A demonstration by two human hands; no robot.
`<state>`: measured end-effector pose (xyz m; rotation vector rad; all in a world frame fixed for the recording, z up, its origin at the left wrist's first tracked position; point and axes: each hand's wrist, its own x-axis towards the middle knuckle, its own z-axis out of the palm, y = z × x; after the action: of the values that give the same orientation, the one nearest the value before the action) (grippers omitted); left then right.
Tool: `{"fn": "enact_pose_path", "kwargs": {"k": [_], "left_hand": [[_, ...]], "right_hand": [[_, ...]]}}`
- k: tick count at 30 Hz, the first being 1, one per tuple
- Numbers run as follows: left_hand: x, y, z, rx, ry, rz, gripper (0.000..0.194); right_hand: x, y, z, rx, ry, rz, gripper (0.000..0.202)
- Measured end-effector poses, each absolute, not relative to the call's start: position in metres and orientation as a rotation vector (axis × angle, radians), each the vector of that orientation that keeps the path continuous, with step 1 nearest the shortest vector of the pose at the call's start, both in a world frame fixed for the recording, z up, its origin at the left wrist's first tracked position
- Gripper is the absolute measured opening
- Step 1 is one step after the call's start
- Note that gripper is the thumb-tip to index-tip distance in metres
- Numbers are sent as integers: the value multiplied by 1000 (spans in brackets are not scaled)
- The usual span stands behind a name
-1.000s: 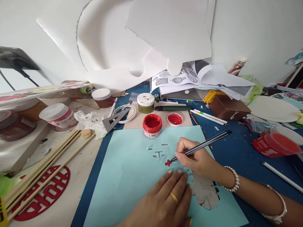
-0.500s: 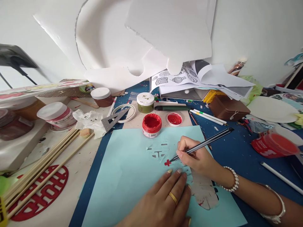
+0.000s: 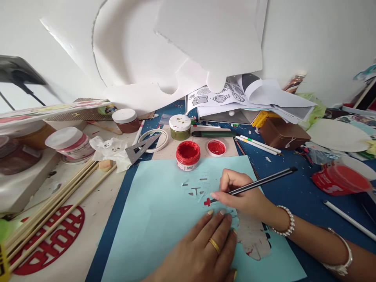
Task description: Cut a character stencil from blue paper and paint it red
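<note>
A light blue paper sheet (image 3: 141, 227) with small cut-out shapes lies on the blue table. My left hand (image 3: 205, 246) rests flat on it, fingers spread a little, a gold ring on one finger. In my right hand (image 3: 242, 192) is a thin black brush (image 3: 264, 180), pinched and slanting up to the right. Its tip touches or nearly touches a small red painted cross shape (image 3: 207, 202), just beyond my left fingertips. Above the sheet's far edge stands an open jar of red paint (image 3: 188, 156), with its paint-covered lid (image 3: 216, 148) to the right.
A green-lidded-free jar with a white top (image 3: 180, 127), a tape roll (image 3: 163, 145) and a green cutter (image 3: 211, 134) sit behind. Wooden sticks (image 3: 55, 199) cross a red round ornament (image 3: 64, 239) at left. A red tub (image 3: 337, 180) stands at right.
The brush in my right hand has tilted lower, its back end moving right and down. My right fingers have shifted slightly toward the red shape. My left hand has stayed in place.
</note>
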<state>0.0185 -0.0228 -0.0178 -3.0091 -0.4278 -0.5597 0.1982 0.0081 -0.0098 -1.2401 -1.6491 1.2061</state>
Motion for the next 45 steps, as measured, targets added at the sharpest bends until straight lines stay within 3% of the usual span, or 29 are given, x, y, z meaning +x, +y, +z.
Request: {"fn": "enact_pose_path", "kwargs": {"k": [45], "left_hand": [[20,-23,-14,-3046,-451,-508,36]], "right_hand": [[199,6,-12,-1224,-1726,1106,28]]}}
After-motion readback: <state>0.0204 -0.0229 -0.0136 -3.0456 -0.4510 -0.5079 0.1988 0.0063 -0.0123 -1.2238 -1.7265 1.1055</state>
